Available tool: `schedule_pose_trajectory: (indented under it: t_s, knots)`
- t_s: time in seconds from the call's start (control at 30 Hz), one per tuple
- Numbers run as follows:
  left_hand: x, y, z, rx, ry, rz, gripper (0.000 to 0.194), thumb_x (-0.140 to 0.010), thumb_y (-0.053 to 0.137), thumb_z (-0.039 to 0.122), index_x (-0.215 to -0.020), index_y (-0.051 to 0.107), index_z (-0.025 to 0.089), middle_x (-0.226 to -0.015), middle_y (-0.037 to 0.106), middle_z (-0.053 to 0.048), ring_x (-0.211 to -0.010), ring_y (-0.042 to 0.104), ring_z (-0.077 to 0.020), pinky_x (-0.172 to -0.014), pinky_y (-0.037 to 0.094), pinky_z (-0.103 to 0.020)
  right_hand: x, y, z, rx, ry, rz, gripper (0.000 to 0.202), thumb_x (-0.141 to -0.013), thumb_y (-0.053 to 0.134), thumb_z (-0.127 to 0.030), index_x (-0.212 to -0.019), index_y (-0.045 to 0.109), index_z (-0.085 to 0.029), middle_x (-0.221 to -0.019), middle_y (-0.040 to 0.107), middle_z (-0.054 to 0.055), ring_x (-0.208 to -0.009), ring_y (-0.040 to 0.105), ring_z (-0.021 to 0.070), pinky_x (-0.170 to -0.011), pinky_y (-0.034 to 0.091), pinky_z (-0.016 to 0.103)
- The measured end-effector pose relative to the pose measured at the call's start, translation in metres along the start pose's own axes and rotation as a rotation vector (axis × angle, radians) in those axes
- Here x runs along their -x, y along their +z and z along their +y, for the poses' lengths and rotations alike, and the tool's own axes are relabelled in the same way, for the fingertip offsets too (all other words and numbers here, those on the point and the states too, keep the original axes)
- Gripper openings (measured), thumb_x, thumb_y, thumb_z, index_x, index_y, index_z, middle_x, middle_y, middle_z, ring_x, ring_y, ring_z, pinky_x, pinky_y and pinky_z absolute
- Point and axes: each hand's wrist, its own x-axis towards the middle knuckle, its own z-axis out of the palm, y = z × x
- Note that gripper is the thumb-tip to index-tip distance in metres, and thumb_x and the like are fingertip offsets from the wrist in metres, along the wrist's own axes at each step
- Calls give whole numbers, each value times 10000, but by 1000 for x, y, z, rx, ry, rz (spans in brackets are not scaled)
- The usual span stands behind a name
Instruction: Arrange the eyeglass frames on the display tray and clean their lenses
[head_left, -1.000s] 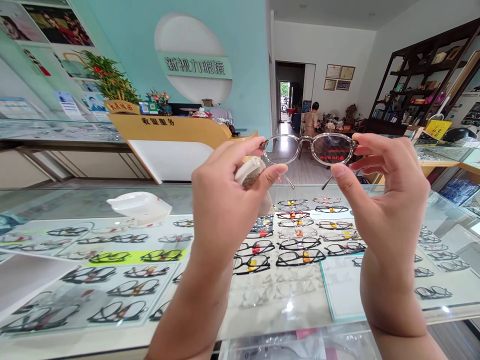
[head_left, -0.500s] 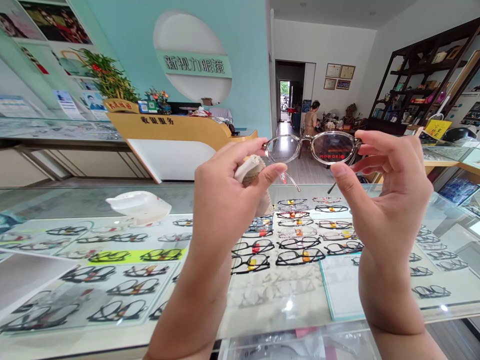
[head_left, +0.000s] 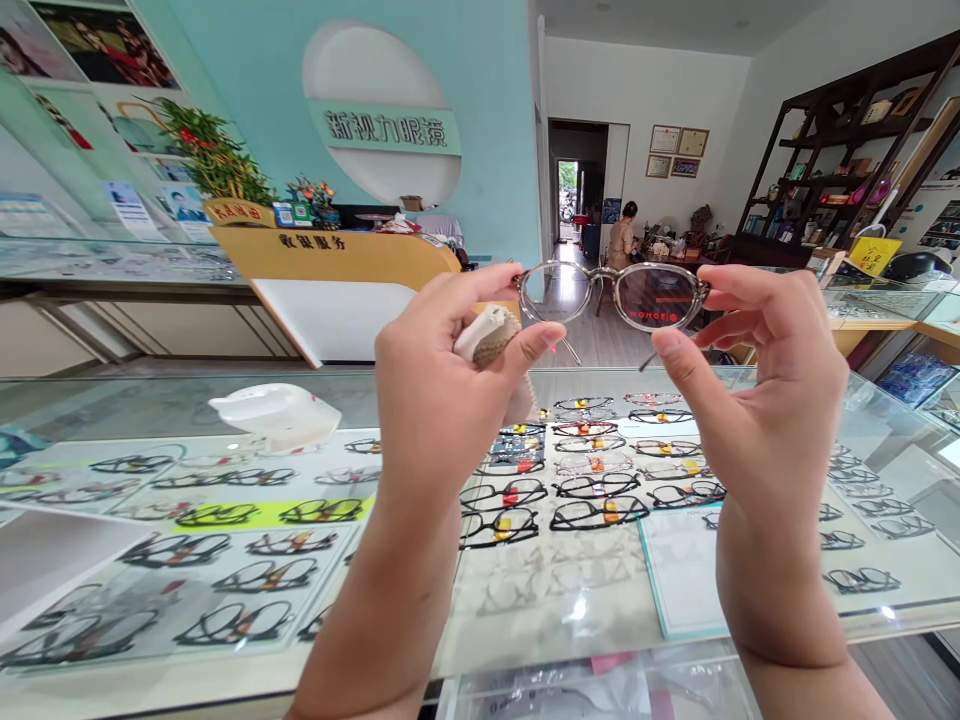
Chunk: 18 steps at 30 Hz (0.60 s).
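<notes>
Head view: L hand (head_left: 450, 380) & R hand (head_left: 776, 370) raised over glass counter (head_left: 525, 640), specs (head_left: 604, 272) btwn them.
Specs: clear/greyish round frame, upright, approx. level; red lettering (head_left: 652, 316) on lens nearer R hand; temple tips (head_left: 573, 352) show below rims.
L grip: part-closed, thumb + index on near end of specs, cloth (head_left: 491, 338) also tucked in.
Cloth: pale, bunched btwn L thumb & palm, bit hanging below thumb.
R grip: part-curled, thumb + index on other end of specs; other fingers bent, holding nothing else visible.
Display frames (head_left: 598, 487): rows w/ coloured tags (head_left: 512, 495), below & btwn hands; more left of L forearm.
White stand (head_left: 277, 412): left of L hand.
Board (head_left: 682, 580): teal-edged, below R hand, by forearm.
Desk (head_left: 352, 255): yellow-topped, beyond L hand.
Person (head_left: 622, 240): far back, btwn hands.
Shelf unit (head_left: 832, 145): dark, beyond R hand.
</notes>
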Motion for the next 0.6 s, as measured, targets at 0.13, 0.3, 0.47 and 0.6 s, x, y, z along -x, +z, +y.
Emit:
schedule_pose_trajectory:
  t_s: [0.13,0.3,0.47,0.6]
  knots:
    - [1,3,2,-69,141,188,424,-888,849,602,-1231,776,363,-1097,729,-39,-977,717,-251,-760,605,-428,-1,1,10,43,16,-86,345,-982,748,-371,-1309,670,-294,-1183,694,55,-886,697,215,-857,628,496]
    - [2,10,-4,-68,175,229,503,-878,837,638,-1270,754,334,-1185,710,-65,-935,704,-246,-717,574,-398,-1,5,15,-14,13,-70,391,-1005,701,-392,-1385,640,-324,-1277,687,87,-1017,718,267,-940,635,553]
    - [-2,17,-16,-43,130,225,587,-866,818,689,-1328,705,344,-1310,732,-60,-928,714,-233,-728,580,-389,1,13,10,16,-24,47,421,-991,699,-357,-1406,628,-357,-1297,654,95,-1129,694,297,-937,645,549]
    - [-4,19,-16,-14,98,163,566,-892,803,672,-1356,686,370,-1312,762,-50,-897,728,-230,-717,592,-405,2,19,8,29,-55,111,441,-982,684,-335,-1417,619,-366,-1309,624,102,-1196,655,309,-934,647,535]
